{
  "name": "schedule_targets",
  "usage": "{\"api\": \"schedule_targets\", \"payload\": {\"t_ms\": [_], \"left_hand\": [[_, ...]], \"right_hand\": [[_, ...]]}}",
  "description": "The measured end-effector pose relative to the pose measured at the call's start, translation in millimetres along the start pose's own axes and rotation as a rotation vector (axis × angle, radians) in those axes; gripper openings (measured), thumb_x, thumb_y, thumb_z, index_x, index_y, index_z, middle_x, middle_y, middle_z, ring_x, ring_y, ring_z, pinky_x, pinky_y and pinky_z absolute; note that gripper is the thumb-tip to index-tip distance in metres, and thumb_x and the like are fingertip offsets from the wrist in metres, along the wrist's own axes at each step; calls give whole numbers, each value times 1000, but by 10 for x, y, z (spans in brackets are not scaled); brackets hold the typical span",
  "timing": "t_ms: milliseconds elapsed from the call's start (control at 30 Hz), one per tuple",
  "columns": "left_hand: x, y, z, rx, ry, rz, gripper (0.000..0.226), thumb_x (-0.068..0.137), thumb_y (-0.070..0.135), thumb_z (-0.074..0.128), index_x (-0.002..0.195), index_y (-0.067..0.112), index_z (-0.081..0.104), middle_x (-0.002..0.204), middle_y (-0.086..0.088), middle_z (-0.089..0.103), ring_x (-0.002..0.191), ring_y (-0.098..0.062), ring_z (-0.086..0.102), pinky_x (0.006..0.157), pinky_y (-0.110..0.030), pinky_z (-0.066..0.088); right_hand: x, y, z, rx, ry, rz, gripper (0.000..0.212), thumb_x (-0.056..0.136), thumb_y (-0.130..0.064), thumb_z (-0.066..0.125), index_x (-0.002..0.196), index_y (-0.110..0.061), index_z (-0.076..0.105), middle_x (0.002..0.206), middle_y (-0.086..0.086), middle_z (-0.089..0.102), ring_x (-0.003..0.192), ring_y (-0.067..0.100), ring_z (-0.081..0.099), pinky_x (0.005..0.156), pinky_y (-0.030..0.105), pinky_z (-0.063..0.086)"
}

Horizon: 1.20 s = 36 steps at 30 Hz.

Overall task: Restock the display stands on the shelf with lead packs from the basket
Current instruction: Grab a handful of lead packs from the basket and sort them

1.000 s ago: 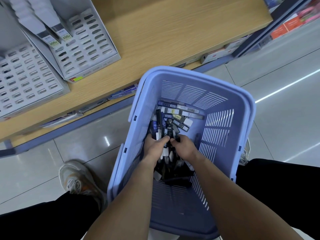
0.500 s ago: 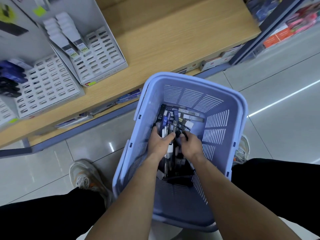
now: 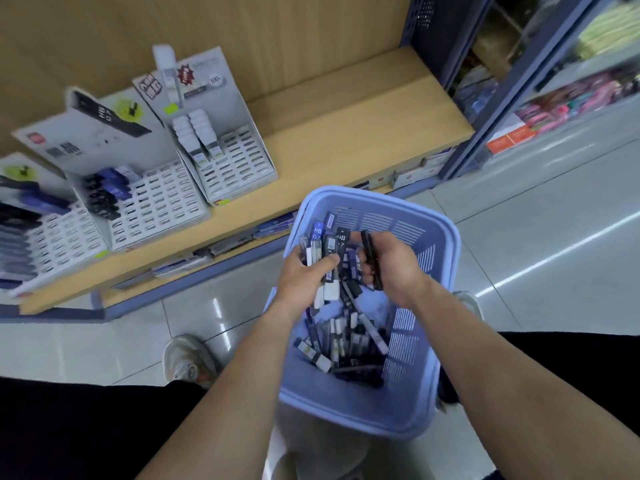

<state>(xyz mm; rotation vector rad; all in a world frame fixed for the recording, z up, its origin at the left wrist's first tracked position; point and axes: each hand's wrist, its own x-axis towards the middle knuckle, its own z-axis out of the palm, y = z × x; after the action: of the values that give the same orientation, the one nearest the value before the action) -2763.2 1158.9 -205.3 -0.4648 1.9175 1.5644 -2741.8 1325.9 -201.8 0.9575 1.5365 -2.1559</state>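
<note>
A light blue plastic basket (image 3: 440, 258) stands on the floor between my legs, with several dark and white lead packs (image 3: 349, 344) lying in its bottom. My left hand (image 3: 304, 278) grips a fanned bunch of lead packs (image 3: 327, 242) above the basket. My right hand (image 3: 394, 265) holds a black lead pack (image 3: 370, 252) just beside it. On the wooden shelf (image 3: 346, 140) stand three white display stands: right stand (image 3: 239, 164), middle stand (image 3: 159, 202), left stand (image 3: 59, 237), each mostly empty slots with a few packs at the back.
Price-tag strips run along the shelf's front edge (image 3: 221, 244). A dark blue upright (image 3: 512, 98) ends the shelf on the right, with other goods beyond it. My shoe (image 3: 188, 362) rests on the glossy tiled floor (image 3: 536, 237) left of the basket.
Both hands have lifted out of the basket's pile, each now holding lead packs above it. The camera has tilted up, bringing all three display stands into view.
</note>
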Motion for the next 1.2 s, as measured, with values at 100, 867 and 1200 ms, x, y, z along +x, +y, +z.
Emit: {"api": "schedule_targets", "payload": {"t_ms": [100, 867, 1200], "left_hand": [[-252, 189, -98, -46, -2, 70, 84, 82, 42, 81, 151, 21, 40, 142, 2, 58, 112, -16, 64, 72, -19, 50], [-985, 812, -422, -563, 1, 73, 42, 79, 39, 82, 107, 11, 69, 101, -20, 65, 90, -35, 63, 89, -54, 52], [-841, 911, -409, -597, 38, 59, 42, 88, 36, 76, 117, 10, 61, 95, -16, 69, 86, -34, 70, 81, -55, 56]], "right_hand": [[-271, -297, 49, 15, -82, 7, 29, 101, -15, 40, 105, -5, 66, 71, 5, 46, 55, 16, 44, 51, 30, 37], [-1033, -228, 269, -535, -335, 18, 17, 88, -21, 68, 104, -25, 67, 73, -10, 54, 53, 10, 30, 52, 25, 26], [-946, -343, -8, -552, -327, 34, 15, 92, -11, 68, 105, -19, 65, 57, -12, 46, 49, 9, 30, 51, 24, 25]]}}
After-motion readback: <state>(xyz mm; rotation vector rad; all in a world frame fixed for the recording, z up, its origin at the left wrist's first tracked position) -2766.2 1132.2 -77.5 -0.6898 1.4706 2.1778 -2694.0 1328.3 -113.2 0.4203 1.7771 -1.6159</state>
